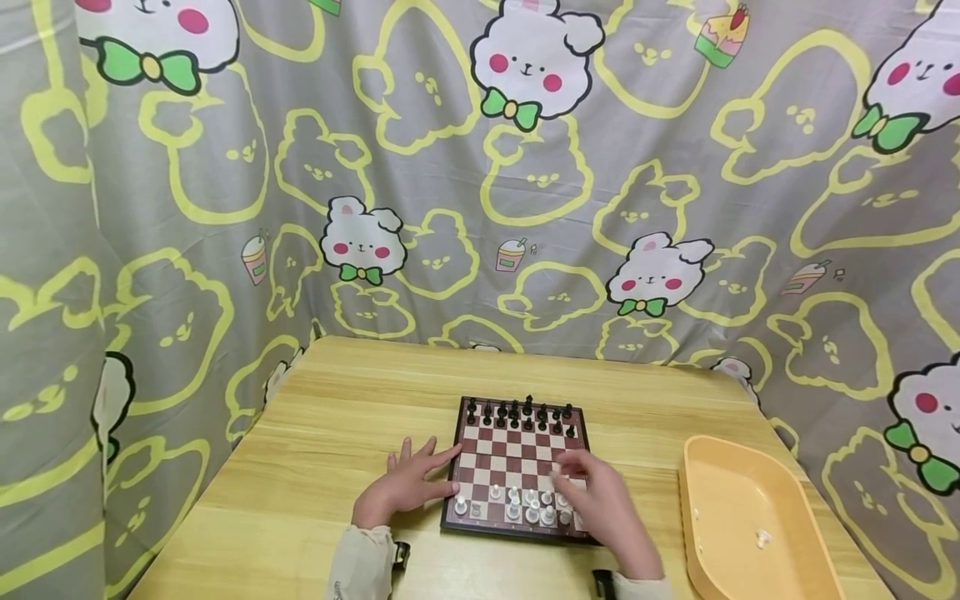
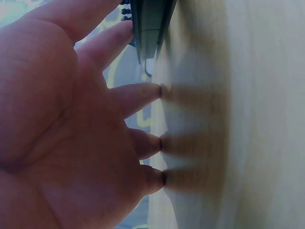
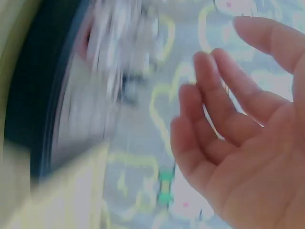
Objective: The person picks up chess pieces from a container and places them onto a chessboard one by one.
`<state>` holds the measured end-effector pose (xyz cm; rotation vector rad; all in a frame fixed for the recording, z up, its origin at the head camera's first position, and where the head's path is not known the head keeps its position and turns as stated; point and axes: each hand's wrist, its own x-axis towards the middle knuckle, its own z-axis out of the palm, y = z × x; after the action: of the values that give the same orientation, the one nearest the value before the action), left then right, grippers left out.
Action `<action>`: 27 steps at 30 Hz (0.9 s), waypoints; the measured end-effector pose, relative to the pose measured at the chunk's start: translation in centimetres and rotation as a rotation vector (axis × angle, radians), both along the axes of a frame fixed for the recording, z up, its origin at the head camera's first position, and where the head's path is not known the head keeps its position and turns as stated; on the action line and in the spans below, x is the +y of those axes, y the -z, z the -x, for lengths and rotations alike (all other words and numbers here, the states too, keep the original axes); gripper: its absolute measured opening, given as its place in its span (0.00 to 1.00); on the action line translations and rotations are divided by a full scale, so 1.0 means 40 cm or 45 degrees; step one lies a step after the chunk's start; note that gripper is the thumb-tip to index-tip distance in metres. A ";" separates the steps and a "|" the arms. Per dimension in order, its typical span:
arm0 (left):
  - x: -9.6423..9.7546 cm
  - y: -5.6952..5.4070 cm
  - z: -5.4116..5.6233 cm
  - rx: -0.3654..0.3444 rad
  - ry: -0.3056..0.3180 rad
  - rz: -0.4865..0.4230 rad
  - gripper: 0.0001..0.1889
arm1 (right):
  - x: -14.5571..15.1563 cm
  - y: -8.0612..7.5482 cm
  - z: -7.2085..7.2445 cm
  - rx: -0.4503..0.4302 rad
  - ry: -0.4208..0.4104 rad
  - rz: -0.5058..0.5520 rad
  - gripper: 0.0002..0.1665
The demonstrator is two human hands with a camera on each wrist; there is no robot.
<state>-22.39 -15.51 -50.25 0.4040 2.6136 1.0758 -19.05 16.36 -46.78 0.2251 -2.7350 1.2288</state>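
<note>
A chessboard (image 1: 491, 457) lies on the table with black chess pieces (image 1: 528, 407) lined up on its far rows. White chess pieces (image 1: 513, 508) stand on the near rows, with gaps between some. My left hand (image 1: 405, 485) is spread at the board's left side, thumb and index finger touching its edge; in the left wrist view the other fingertips (image 2: 155, 143) rest on the table. Above the board's right side is my right hand (image 1: 609, 510), covering part of the near right corner. The right wrist view shows that hand's fingers (image 3: 209, 90) loosely bent, holding nothing.
On the right of the table (image 1: 352, 392) stands an orange-yellow tray (image 1: 720, 487) with a small white piece (image 1: 763, 539) and a few white bits at its left wall. A patterned grey curtain (image 1: 450, 308) hangs behind the table and along both sides.
</note>
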 end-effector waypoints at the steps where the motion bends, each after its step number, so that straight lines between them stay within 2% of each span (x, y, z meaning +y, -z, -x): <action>1: 0.000 0.000 0.000 0.000 0.000 0.004 0.36 | 0.029 -0.003 -0.007 0.019 0.053 0.025 0.16; 6: -0.001 -0.001 0.000 -0.009 0.000 0.006 0.36 | 0.182 -0.018 -0.054 0.111 0.410 0.057 0.12; 7: -0.002 -0.001 0.000 -0.008 0.001 0.006 0.36 | 0.214 -0.020 -0.065 0.087 0.472 0.043 0.15; 9: -0.003 -0.001 0.000 -0.006 0.000 0.008 0.36 | 0.276 -0.025 -0.082 -0.093 0.518 -0.026 0.28; 11: -0.004 -0.001 0.000 -0.003 -0.001 0.014 0.36 | 0.329 -0.021 -0.093 -0.332 0.475 -0.140 0.44; 13: -0.006 0.000 0.000 -0.003 -0.001 0.019 0.36 | 0.366 -0.006 -0.099 -0.554 0.344 -0.265 0.56; 15: -0.006 -0.002 0.000 -0.005 -0.001 0.017 0.36 | 0.382 0.010 -0.101 -0.687 0.229 -0.347 0.62; 17: -0.005 -0.002 -0.001 -0.010 0.001 0.011 0.36 | 0.385 0.023 -0.105 -0.717 0.172 -0.425 0.62; 22: -0.004 -0.002 -0.001 -0.015 0.000 -0.003 0.36 | 0.385 0.031 -0.106 -0.669 0.111 -0.541 0.51; 27: -0.003 0.001 0.002 -0.011 0.003 -0.003 0.36 | 0.386 0.042 -0.108 -0.738 0.090 -0.415 0.49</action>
<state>-22.48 -15.64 -50.28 0.4023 2.6032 1.0780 -14.73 31.82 -48.44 -0.2379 -3.3951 0.9313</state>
